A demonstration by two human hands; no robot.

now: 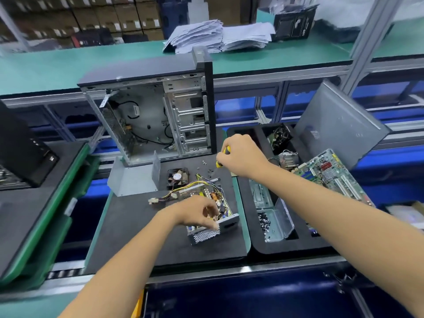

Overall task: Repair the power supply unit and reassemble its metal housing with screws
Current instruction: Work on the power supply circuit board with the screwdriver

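Beyond both hands, the computer case [151, 115] stands open on the black mat [128, 226]. Left of the left hand, the metal cover [134, 179] of the power supply lies removed. The power supply [207, 210] sits open directly under the left hand [195, 211], its board and wires exposed. The left hand's fingers curl over the board and appear to pinch a small part, though motion blur hides it. The right hand [241, 157] grips a yellow-handled screwdriver [223, 156], tip down, above the loose screws [204, 162]. Status: housing not yet reassembled. Cover fitting and screw fastening remain.
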